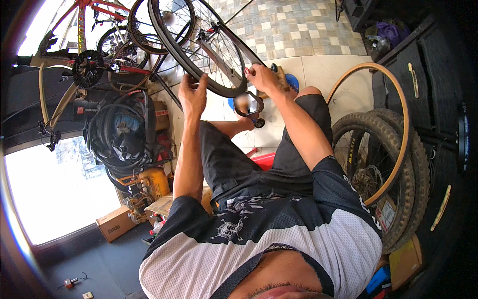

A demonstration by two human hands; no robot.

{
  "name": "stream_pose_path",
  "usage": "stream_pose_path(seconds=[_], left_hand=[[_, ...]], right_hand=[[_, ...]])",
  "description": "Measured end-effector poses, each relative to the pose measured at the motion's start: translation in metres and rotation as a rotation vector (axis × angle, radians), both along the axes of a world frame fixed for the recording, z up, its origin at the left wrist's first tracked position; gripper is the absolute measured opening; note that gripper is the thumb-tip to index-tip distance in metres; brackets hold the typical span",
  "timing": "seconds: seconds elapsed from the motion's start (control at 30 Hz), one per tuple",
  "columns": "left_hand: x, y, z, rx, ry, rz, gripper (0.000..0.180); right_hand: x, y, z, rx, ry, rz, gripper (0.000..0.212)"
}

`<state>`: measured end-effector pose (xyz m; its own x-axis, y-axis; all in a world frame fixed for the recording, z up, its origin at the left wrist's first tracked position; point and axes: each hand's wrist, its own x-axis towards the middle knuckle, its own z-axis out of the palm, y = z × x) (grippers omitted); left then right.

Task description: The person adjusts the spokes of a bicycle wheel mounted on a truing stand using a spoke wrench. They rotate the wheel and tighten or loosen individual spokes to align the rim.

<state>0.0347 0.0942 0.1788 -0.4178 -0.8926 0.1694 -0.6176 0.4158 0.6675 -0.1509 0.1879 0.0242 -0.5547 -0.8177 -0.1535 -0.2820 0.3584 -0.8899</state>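
A bicycle wheel [225,90] with a black rim stands upright in front of me, held at its hub between the arms of a metal wheel stand [217,57]. My left hand [193,94] is at the near left side of the rim, its thumb and fingers apart; I cannot tell whether it touches the rim. At the rim's right side, my right hand [264,79] is closed, with a small red piece [247,71] at its fingertips. That piece is too small to name. The stand's base has blue round feet [292,81] and sits on the tiles between my feet.
Several bicycles [88,69] stand at the far left. Below them are a pile of black tyres [117,132] and a yellow compressor [155,182]. On my right, a tan rim [405,107] leans against knobby-tyred wheels [356,134], beside dark drawers [416,82]. A red object [264,161] lies under my legs.
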Motion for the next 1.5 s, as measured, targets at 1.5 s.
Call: stream_pose_path(seconds=[1.5], left_hand=[[-0.014, -0.093, -0.22, 0.867, 0.263, -0.154, 0.031]], right_hand=[[0.027, -0.063, -0.088, -0.049, -0.265, 0.141, 0.031]])
